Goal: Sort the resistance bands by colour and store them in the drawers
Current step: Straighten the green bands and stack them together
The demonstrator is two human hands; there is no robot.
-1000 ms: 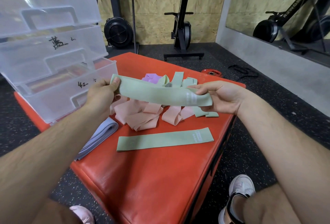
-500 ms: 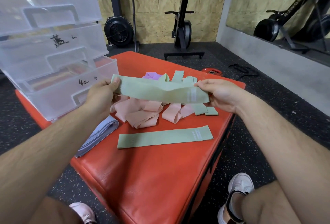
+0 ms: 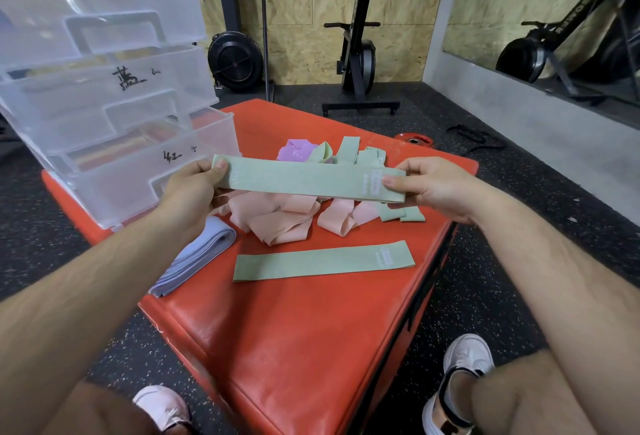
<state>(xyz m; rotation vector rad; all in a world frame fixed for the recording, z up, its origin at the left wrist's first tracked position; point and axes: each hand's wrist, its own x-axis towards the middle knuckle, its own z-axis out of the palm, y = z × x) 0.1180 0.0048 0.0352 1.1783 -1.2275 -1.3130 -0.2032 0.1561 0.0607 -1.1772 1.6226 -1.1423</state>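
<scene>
A flat green resistance band [image 3: 304,180] is stretched level between my hands above the red padded box [image 3: 311,323]. My left hand [image 3: 192,188] pinches its left end and my right hand [image 3: 429,188] pinches the right end near a white label. Below them a second green band [image 3: 323,261] lies flat on the box. Pink bands [image 3: 280,216] lie in a loose heap, with more green bands [image 3: 360,154] and a purple one [image 3: 296,150] behind. A folded blue-grey band stack [image 3: 197,258] lies at the left. The clear three-drawer unit [image 3: 104,88] stands at the back left, its drawers pulled out.
Each drawer front carries a handwritten label. Exercise machines [image 3: 356,46] stand on the dark rubber floor against the wooden wall. A red weight plate [image 3: 414,140] lies behind the box. My shoes [image 3: 464,365] show at the box's near corners.
The held green band has been pulled out flatter and straighter between my hands, and my right hand has shifted its pinch onto the labelled end. The bands on the box have not moved.
</scene>
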